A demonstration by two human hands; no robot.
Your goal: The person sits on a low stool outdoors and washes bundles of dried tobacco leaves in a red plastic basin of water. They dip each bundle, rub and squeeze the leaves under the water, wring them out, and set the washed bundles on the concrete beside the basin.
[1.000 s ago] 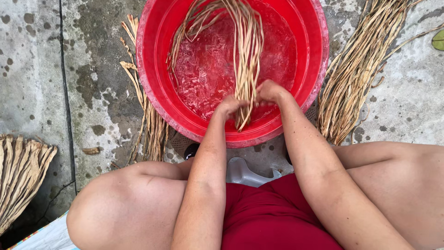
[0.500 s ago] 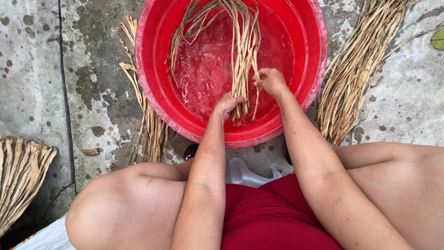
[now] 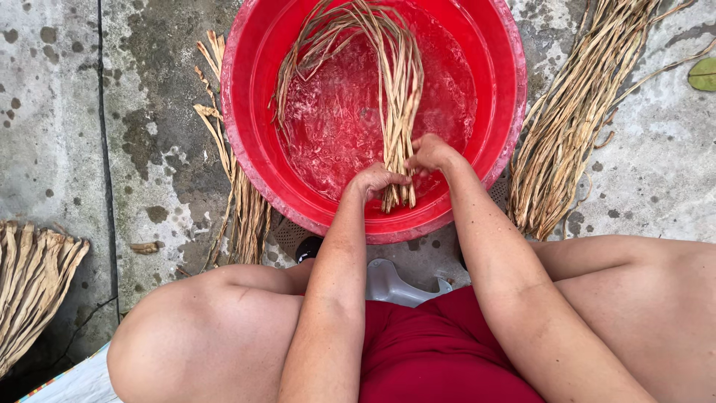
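Both hands grip one bundle of long tan dried straw strips (image 3: 395, 89) inside a round red plastic basin (image 3: 253, 142) w/ water, on grey stained concrete floor (image 3: 142, 134). Left hand (image 3: 375, 180): fingers curled shut round the strips near their lower ends, which poke out just below the fist. Right hand (image 3: 431, 154): fingers closed on the same bundle, just above & beside left. Strips fan upward thru the water to far rim. Loose straw pile (image 3: 567, 127) lies right of basin, thinner one (image 3: 239, 201) left, another bundle (image 3: 33, 276) at far left edge.
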